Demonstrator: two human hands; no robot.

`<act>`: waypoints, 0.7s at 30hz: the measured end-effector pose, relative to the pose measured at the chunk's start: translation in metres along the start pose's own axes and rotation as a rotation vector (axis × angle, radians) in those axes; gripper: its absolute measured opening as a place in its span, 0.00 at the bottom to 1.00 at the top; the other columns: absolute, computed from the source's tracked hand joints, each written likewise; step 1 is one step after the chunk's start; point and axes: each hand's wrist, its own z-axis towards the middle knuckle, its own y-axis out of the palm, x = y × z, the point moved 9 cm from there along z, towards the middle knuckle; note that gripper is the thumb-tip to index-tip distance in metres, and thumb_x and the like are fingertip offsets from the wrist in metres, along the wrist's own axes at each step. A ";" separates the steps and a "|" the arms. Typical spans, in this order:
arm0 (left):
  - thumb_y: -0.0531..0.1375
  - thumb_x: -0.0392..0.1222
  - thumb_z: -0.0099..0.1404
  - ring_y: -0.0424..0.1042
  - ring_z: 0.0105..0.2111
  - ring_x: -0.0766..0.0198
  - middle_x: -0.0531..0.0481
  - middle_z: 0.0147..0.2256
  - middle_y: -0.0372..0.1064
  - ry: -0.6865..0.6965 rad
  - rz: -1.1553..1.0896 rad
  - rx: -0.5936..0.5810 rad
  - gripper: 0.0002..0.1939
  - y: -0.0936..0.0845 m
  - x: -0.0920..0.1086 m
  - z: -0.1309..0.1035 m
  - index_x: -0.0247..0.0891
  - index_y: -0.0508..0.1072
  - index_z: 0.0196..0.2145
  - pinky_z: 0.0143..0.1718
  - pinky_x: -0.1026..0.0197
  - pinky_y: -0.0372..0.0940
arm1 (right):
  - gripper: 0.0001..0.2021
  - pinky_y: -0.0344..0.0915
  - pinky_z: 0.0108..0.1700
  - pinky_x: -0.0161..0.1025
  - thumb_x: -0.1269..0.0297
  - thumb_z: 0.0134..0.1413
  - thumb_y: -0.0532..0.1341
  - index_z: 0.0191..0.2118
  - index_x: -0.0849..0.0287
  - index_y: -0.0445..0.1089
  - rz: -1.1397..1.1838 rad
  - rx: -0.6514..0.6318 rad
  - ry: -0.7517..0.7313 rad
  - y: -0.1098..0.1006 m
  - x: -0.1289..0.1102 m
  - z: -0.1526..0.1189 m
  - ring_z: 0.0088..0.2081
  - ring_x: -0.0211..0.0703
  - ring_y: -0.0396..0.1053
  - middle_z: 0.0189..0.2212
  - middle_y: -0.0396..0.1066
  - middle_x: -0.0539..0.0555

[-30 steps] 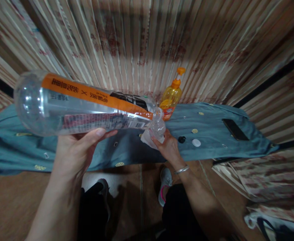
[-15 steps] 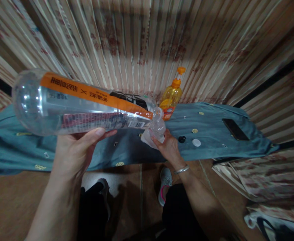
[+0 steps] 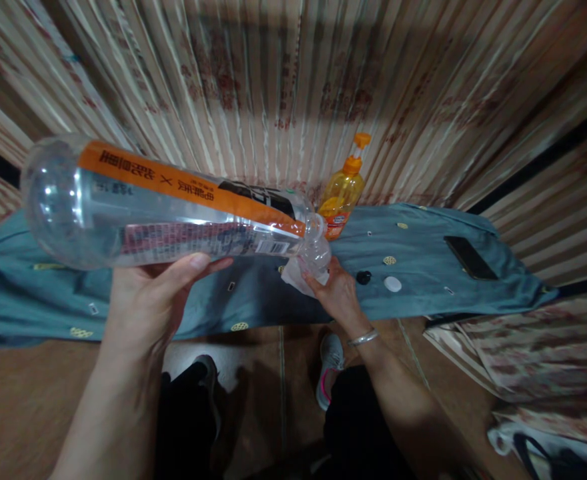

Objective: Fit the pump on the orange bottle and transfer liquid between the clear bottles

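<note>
A large clear plastic bottle with an orange and black label lies nearly sideways in the air, its base at the left and its neck tipped slightly down to the right. My left hand grips it from below, thumb and fingers along its underside. The bottle's neck meets the mouth of a small clear container, which my right hand holds together with a whitish piece, perhaps tissue or film. Fingers partly cover the small container. Any liquid passing between the two cannot be made out.
Behind my right hand an orange pump bottle stands on the blue-green cloth. A black cap, a white disc and a dark phone lie to the right. A pleated curtain hangs behind.
The large bottle's base has shifted very slightly left. Both hands keep their holds, and nothing else has visibly moved.
</note>
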 end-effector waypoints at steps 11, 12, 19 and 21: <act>0.75 0.35 0.40 0.79 0.32 0.59 0.55 0.29 0.79 -0.013 -0.003 0.020 0.15 -0.002 -0.001 -0.001 0.41 0.80 0.29 0.34 0.51 0.82 | 0.29 0.73 0.47 0.50 0.46 0.57 0.62 0.55 0.66 0.68 0.016 -0.021 0.012 -0.001 -0.001 0.000 0.46 0.59 0.78 0.45 0.79 0.67; 0.75 0.35 0.40 0.80 0.32 0.59 0.54 0.29 0.79 -0.011 -0.004 0.018 0.15 -0.001 -0.001 -0.001 0.41 0.80 0.29 0.33 0.51 0.82 | 0.29 0.73 0.47 0.50 0.46 0.56 0.62 0.55 0.66 0.68 0.015 -0.022 0.015 -0.001 -0.001 0.000 0.46 0.59 0.78 0.44 0.79 0.67; 0.74 0.32 0.38 0.80 0.32 0.60 0.55 0.31 0.81 -0.009 -0.042 0.031 0.18 -0.001 -0.002 0.001 0.42 0.79 0.30 0.32 0.51 0.82 | 0.29 0.73 0.45 0.48 0.44 0.57 0.62 0.54 0.65 0.69 0.014 0.003 -0.003 0.000 0.000 0.000 0.44 0.58 0.79 0.43 0.80 0.66; 0.74 0.33 0.38 0.81 0.31 0.60 0.55 0.30 0.81 -0.007 -0.037 0.028 0.16 -0.001 -0.002 0.001 0.41 0.78 0.28 0.32 0.51 0.82 | 0.30 0.73 0.45 0.49 0.43 0.57 0.61 0.53 0.65 0.69 0.016 0.009 -0.016 0.000 -0.001 0.000 0.44 0.59 0.79 0.43 0.80 0.66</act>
